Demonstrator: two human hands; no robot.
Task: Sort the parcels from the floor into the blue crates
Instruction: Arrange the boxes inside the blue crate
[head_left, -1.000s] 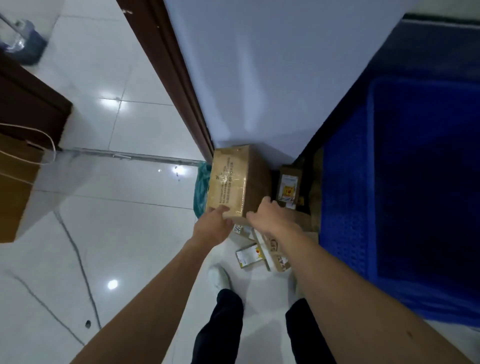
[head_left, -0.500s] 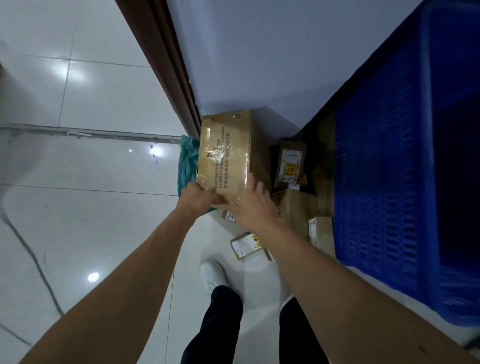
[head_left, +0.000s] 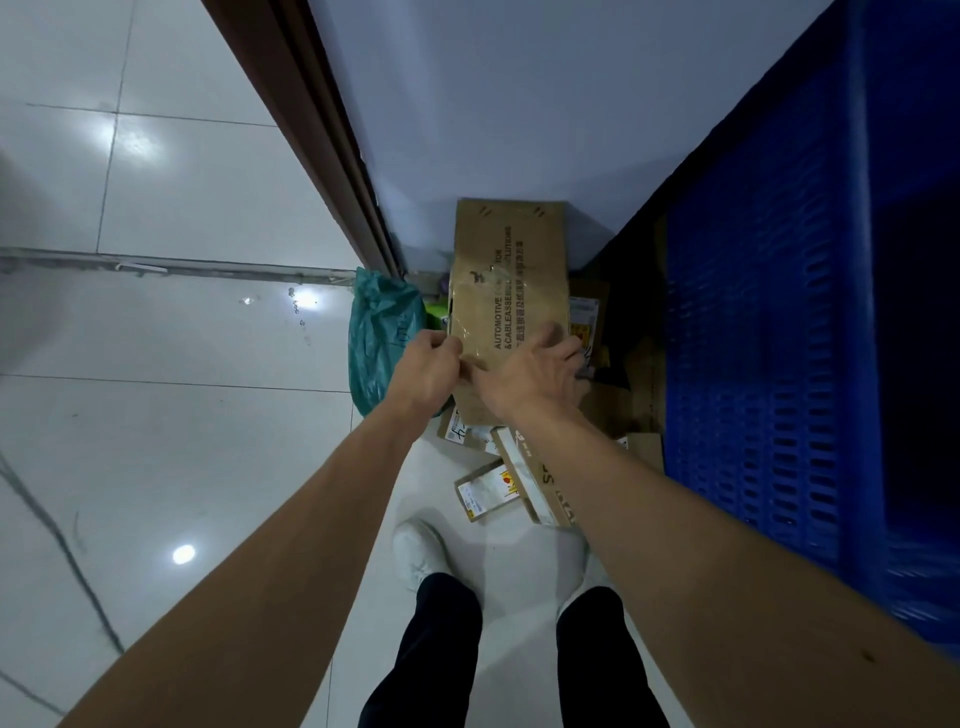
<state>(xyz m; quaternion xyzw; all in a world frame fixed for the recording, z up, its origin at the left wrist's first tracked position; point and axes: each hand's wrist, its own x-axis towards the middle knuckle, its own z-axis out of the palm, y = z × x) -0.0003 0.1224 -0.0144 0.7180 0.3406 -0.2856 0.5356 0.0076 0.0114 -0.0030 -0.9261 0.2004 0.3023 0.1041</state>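
A large brown cardboard box (head_left: 506, 270) with black print and clear tape stands among parcels against the wall. My left hand (head_left: 423, 371) grips its near left edge. My right hand (head_left: 530, 376) holds its near right side, fingers curled over the front face. Under and around it lie a teal plastic parcel bag (head_left: 379, 338), a small labelled box (head_left: 485, 491), a long white-labelled box (head_left: 535, 478) and a brown box with a yellow sticker (head_left: 587, 322). The tall blue slotted crate (head_left: 769, 322) stands directly to the right.
A white wall (head_left: 493, 104) rises behind the pile, with a dark brown door frame (head_left: 311, 130) to its left. Glossy white floor tiles (head_left: 156, 415) spread to the left. My legs and a white shoe (head_left: 418, 553) are below the parcels.
The view has shifted closer to the pile and the blue crate. Both hands stay on the big box's near end, and the box has tipped so its printed face points more toward me.
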